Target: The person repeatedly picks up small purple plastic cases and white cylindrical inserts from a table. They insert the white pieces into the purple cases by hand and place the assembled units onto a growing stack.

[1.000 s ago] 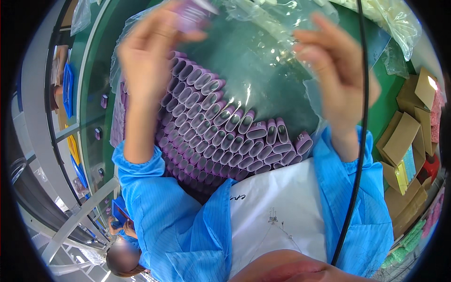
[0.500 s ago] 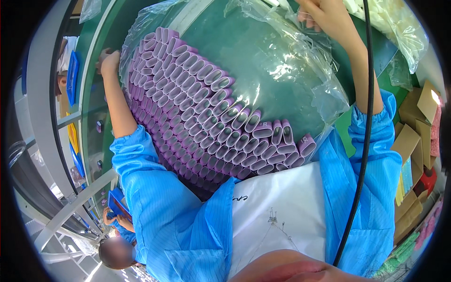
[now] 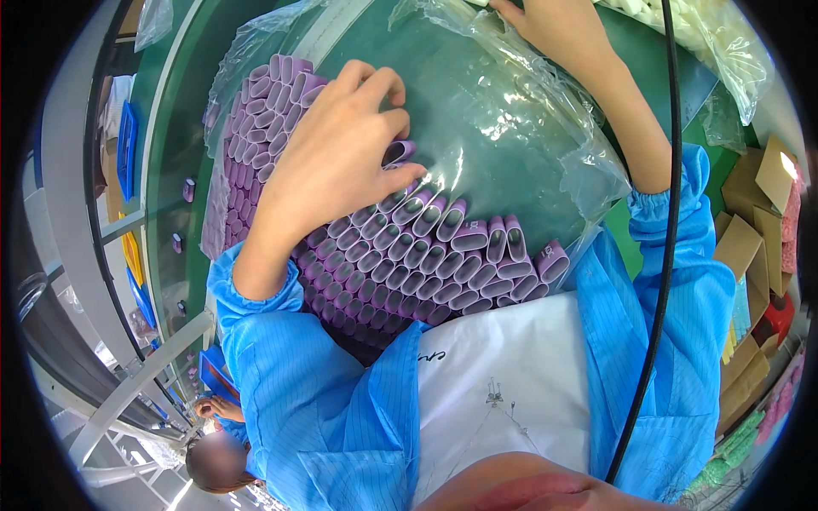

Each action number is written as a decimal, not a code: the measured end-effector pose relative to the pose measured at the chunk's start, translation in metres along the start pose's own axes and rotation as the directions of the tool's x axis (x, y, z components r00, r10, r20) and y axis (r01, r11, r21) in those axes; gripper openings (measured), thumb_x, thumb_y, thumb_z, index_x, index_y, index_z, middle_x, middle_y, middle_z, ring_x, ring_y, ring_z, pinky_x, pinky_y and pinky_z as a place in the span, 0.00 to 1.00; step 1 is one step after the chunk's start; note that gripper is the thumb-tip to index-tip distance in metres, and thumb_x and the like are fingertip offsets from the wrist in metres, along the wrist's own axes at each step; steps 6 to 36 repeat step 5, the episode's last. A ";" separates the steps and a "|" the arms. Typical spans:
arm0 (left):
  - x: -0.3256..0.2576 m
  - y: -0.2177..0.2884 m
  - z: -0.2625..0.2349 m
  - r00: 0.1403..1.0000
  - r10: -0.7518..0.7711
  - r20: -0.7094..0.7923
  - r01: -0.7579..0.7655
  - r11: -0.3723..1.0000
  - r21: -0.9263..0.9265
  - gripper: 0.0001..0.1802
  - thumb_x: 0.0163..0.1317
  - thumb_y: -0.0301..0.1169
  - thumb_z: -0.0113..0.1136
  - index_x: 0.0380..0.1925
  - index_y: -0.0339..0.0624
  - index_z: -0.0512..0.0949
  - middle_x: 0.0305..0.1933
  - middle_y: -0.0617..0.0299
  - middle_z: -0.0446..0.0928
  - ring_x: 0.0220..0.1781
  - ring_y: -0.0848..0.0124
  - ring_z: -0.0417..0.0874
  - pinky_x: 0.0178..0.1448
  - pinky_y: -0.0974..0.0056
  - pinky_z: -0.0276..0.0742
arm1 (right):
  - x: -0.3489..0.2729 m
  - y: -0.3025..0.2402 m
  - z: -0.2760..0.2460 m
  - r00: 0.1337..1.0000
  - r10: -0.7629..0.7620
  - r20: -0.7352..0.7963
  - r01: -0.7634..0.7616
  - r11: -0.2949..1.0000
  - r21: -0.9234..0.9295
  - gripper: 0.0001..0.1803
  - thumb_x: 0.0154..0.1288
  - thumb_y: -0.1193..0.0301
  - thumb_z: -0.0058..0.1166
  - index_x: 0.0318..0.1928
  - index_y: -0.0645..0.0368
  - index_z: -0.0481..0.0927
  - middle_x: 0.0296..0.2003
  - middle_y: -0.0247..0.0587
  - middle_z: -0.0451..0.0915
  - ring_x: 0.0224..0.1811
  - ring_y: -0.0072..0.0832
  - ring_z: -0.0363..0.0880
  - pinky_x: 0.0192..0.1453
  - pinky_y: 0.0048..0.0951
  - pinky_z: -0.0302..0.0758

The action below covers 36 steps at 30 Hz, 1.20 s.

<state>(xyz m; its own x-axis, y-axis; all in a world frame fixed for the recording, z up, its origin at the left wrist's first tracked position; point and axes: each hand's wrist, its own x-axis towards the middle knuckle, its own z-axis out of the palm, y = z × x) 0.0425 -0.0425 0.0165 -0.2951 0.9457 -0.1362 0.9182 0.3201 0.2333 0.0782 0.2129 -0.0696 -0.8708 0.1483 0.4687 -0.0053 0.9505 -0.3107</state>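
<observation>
**Purple sleeves under the left fingertips**

Purple plastic sleeves, short flattened tubes with open oval mouths, lie packed in tight slanting rows inside a clear plastic bag on the green table. I read their long axes as running up and to the left, with the open mouths facing down and to the right, toward the body. The rows spread from the upper left rim of the pile down to the edge of the white apron.

My left hand lies on top of the pile, palm down, fingers curled. Its fingertips close about a single sleeve at the inner edge of the rows, where the bare film begins; thumb and forefinger look pinched on that one piece, though the film's glare blurs the contact. This is the nearer hand by far: the sleeve sits right under its tips.

My right hand is well apart, up at the far edge of the bag, fingers bent onto the crinkled film; I cannot tell whether it grips or only presses.

The film is glossy, wrinkled and slack. Brown cardboard boxes stand at the right. Blue smock sleeves cover both forearms
</observation>
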 end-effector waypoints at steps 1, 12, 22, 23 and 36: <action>-0.001 -0.001 0.001 0.999 -0.022 0.031 0.022 1.000 0.005 0.14 0.44 0.35 0.72 0.26 0.36 0.81 0.46 0.60 0.73 0.54 0.58 0.70 0.55 0.57 0.72 | 0.000 0.000 0.003 1.000 0.005 -0.024 -0.005 1.000 -0.010 0.11 0.57 0.67 0.58 0.37 0.60 0.80 0.34 0.48 0.77 0.38 0.45 0.79 0.42 0.42 0.76; 0.001 0.000 0.003 0.998 -0.018 0.067 0.015 0.999 0.036 0.12 0.43 0.33 0.71 0.24 0.36 0.82 0.45 0.59 0.73 0.54 0.59 0.70 0.55 0.58 0.73 | 0.001 0.008 0.016 0.990 -0.126 -0.065 0.128 0.991 0.028 0.12 0.58 0.68 0.57 0.42 0.58 0.79 0.35 0.48 0.77 0.43 0.44 0.78 0.44 0.40 0.76; 0.001 0.000 0.003 0.998 -0.018 0.067 0.015 0.999 0.036 0.12 0.43 0.33 0.71 0.24 0.36 0.82 0.45 0.59 0.73 0.54 0.59 0.70 0.55 0.58 0.73 | 0.001 0.008 0.016 0.990 -0.126 -0.065 0.128 0.991 0.028 0.12 0.58 0.68 0.57 0.42 0.58 0.79 0.35 0.48 0.77 0.43 0.44 0.78 0.44 0.40 0.76; 0.001 0.000 0.003 0.998 -0.018 0.067 0.015 0.999 0.036 0.12 0.43 0.33 0.71 0.24 0.36 0.82 0.45 0.59 0.73 0.54 0.59 0.70 0.55 0.58 0.73 | 0.001 0.008 0.016 0.990 -0.126 -0.065 0.128 0.991 0.028 0.12 0.58 0.68 0.57 0.42 0.58 0.79 0.35 0.48 0.77 0.43 0.44 0.78 0.44 0.40 0.76; 0.001 0.000 0.003 0.998 -0.018 0.067 0.015 0.999 0.036 0.12 0.43 0.33 0.71 0.24 0.36 0.82 0.45 0.59 0.73 0.54 0.59 0.70 0.55 0.58 0.73 | 0.001 0.008 0.016 0.990 -0.126 -0.065 0.128 0.991 0.028 0.12 0.58 0.68 0.57 0.42 0.58 0.79 0.35 0.48 0.77 0.43 0.44 0.78 0.44 0.40 0.76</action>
